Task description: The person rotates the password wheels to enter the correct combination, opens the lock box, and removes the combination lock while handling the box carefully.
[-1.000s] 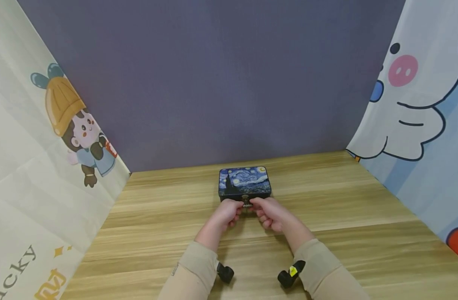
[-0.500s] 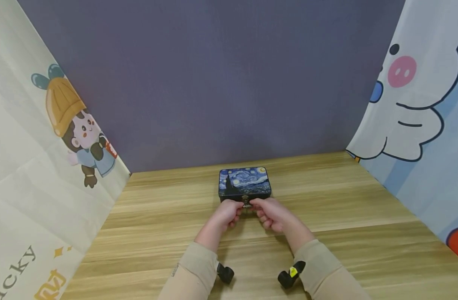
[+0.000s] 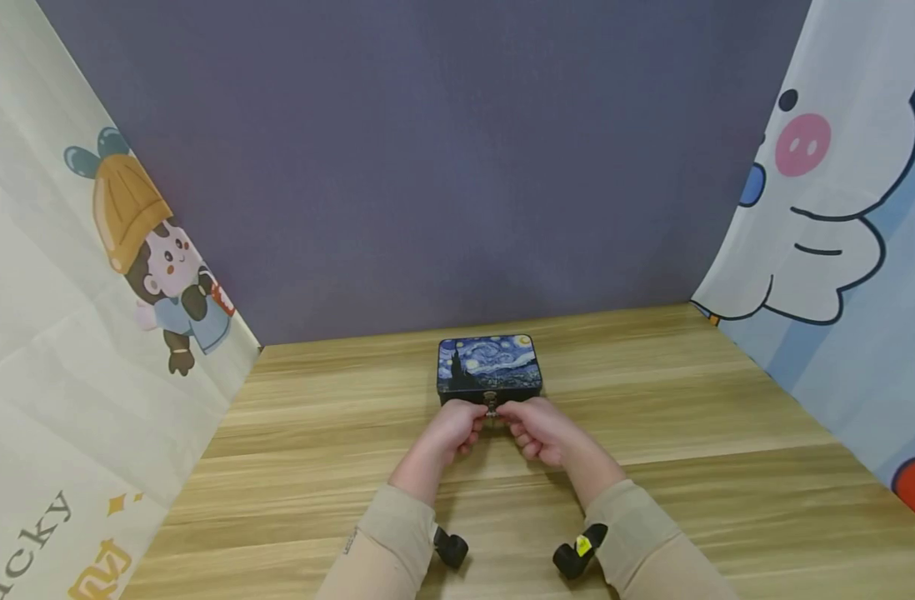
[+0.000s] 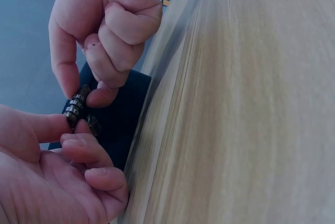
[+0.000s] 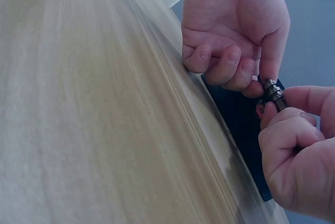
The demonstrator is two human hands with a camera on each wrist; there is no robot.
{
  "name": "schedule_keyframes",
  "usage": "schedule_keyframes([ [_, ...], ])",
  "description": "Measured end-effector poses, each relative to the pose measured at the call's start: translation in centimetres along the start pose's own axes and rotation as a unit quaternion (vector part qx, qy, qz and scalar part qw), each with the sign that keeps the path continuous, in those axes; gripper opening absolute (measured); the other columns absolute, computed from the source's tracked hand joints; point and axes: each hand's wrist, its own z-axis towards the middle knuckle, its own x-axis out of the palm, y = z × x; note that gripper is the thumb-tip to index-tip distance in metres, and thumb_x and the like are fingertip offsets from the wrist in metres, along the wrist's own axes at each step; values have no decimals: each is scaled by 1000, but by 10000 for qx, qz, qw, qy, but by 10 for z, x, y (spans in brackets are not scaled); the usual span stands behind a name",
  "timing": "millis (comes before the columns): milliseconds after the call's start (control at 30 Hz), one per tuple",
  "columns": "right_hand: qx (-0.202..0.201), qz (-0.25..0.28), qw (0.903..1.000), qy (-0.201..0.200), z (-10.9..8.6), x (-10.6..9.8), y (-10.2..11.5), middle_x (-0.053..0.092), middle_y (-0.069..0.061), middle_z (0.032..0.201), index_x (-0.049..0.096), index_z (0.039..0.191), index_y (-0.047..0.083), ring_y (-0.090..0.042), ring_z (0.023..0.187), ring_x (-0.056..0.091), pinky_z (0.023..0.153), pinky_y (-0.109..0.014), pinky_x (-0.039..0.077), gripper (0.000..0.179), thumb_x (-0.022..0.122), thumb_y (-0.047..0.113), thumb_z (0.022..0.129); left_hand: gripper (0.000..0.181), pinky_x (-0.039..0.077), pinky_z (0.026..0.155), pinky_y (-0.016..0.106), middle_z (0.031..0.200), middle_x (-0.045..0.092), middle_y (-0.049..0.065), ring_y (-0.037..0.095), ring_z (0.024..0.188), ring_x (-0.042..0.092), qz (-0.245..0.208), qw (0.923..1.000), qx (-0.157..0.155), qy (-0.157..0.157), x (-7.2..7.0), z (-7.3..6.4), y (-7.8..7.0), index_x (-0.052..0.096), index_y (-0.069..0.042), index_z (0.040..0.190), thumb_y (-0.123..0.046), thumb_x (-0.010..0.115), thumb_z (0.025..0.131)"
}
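Observation:
A small dark box (image 3: 489, 364) with a starry night-sky painting on its lid stands closed on the table. At its front hangs a small bronze-coloured combination lock (image 4: 77, 106) with rings of digits, seen close up in both wrist views. My left hand (image 3: 453, 427) pinches one end of this lock between thumb and index finger, the other fingers curled. On the opposite end, my right hand (image 3: 542, 428) pinches with its thumb and index finger. The metal clasp (image 3: 490, 395) shows above the lock in the head view. Fingertips partly cover the lock.
The wood-grain table (image 3: 337, 467) runs out around the box. Behind it rises a dark grey-blue panel (image 3: 427, 167). Printed cloths with cartoon figures hang at the left (image 3: 37, 292) and right (image 3: 825, 242). Black wrist cameras sit on both sleeves.
My right hand has shifted very slightly left at the lock. My left hand and the box look still.

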Motion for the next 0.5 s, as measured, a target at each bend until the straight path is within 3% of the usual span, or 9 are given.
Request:
schedule_keyframes([
  [500,-48,-67,10000,-36,0,2,-1,30,7,57,50,77,8,-3,43,25,40,-17,18,21,59,18,94,32,26,45,25,59,39,-3,11,49,33,-13,10000,-7,-48,0,0,0,49,-8,70,-15,51,101],
])
